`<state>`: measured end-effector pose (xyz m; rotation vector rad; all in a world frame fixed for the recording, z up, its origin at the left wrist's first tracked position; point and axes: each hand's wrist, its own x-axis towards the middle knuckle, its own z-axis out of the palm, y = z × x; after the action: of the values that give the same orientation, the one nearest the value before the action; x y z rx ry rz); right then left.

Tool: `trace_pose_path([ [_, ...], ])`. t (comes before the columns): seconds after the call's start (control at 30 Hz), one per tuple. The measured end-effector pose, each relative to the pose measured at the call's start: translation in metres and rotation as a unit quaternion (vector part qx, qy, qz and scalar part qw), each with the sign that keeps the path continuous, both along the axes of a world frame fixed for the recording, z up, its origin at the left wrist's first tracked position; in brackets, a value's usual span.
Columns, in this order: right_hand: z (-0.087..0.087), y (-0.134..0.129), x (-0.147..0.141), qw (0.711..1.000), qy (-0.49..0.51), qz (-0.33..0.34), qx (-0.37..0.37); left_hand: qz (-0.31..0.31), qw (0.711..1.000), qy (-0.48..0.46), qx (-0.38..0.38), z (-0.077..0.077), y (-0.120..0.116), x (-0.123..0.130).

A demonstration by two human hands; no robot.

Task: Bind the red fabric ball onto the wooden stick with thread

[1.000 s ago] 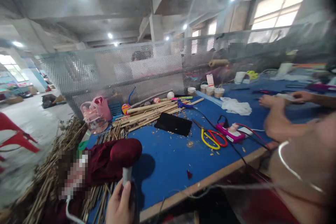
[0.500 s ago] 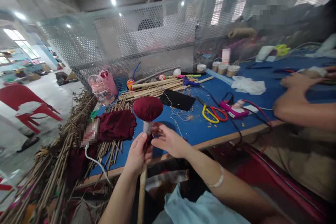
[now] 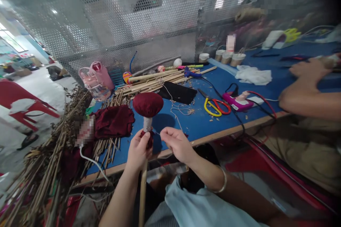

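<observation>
My left hand (image 3: pixel 139 149) is closed around a wooden stick (image 3: pixel 143 191) just below its top. A rounded head covered in dark red cloth (image 3: pixel 148 104) sits on the stick, with white thread wrapping (image 3: pixel 147 124) around its neck. Some gathered red cloth shows below the wrapping, partly hidden by my fingers. To the right, my right hand (image 3: pixel 177 143) is pinched on a thin white thread (image 3: pixel 156 133) that runs to the neck. On the table to the left lies a folded dark red cloth (image 3: pixel 114 121).
Yellow-and-red-handled scissors (image 3: pixel 213 108), a black cloth (image 3: pixel 179 93) and a bundle of wooden sticks (image 3: pixel 157 79) lie on the blue table. Purple power strip (image 3: pixel 238 102) and cables are at the right, near another person's arm (image 3: pixel 306 95). Dried stalks (image 3: pixel 50 170) fill the left edge.
My right hand has moved away from the stick's neck, from loosely open fingers to a pinch, with thread stretched between. The head view has tilted down slightly.
</observation>
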<state>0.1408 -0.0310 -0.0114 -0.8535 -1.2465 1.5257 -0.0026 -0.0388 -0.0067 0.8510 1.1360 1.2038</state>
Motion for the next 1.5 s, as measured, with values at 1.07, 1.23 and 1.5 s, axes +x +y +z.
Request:
trace_pose_path([
  [1.07, 0.000, 0.031, 0.004, 0.988, -0.109, -0.042, -0.106, 0.091, 0.901, 0.402, 0.133, -0.009, 0.009, 0.026],
  [1.23, 0.001, 0.053, 0.000, 0.978, -0.080, 0.018, -0.191, 0.093, 0.880, 0.426, 0.188, -0.013, 0.003, 0.033],
  [1.5, -0.010, 0.047, -0.001, 0.975, -0.196, -0.094, 0.050, 0.042, 0.913, 0.378, 0.144, -0.012, -0.012, 0.024],
])
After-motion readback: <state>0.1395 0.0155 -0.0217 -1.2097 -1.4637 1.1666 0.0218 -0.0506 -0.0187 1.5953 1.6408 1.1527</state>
